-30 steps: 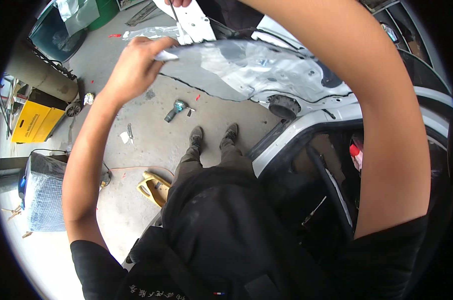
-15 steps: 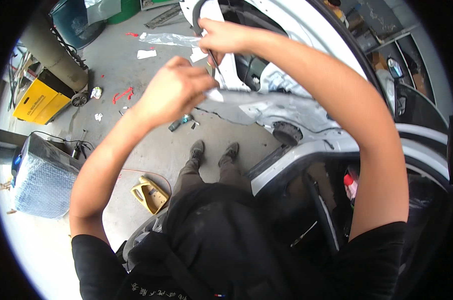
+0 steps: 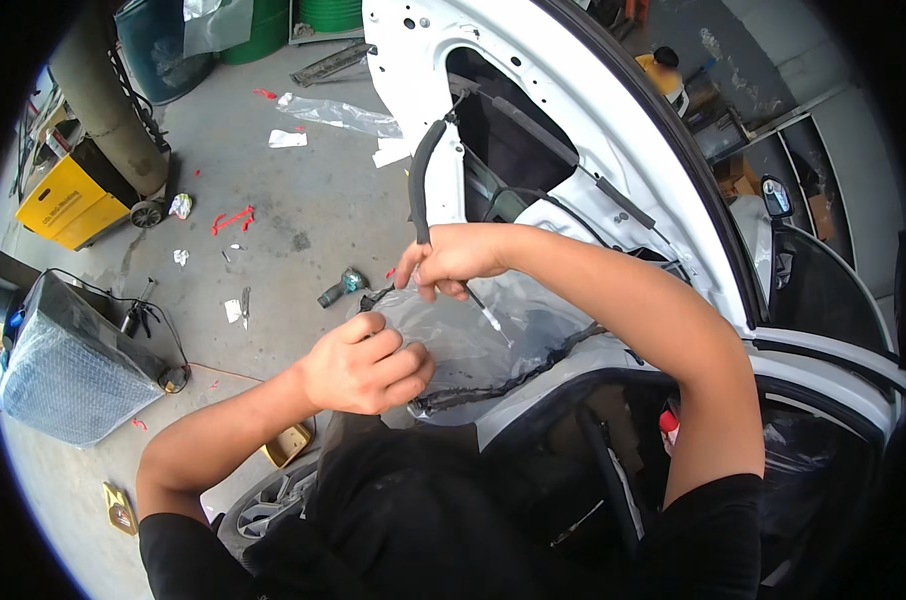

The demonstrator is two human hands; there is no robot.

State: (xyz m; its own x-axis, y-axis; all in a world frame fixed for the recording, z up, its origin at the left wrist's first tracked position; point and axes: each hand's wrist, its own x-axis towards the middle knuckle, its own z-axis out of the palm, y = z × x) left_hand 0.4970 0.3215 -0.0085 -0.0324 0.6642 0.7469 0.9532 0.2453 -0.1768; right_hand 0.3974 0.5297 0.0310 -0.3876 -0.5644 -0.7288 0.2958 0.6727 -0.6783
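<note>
Grey floor (image 3: 303, 200), sleeved cable (image 3: 418, 190) in right fingers (image 3: 407, 268)

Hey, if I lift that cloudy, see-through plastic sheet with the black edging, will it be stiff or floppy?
The cloudy, see-through plastic sheet looks thin, so it's probably floppy and light for its size. Its visible creases suggest it could crumple if pushed. The lumpy, uneven black edging may be tacky and cling when touched.

The left arm (image 3: 223, 427) is bent, with the left grip (image 3: 366, 366) curled like a fist. The right arm (image 3: 628, 325) is bent too and slants inward. The right grip (image 3: 461, 254) is farther out, fingers (image 3: 409, 265) curled, close to the left one.
</note>
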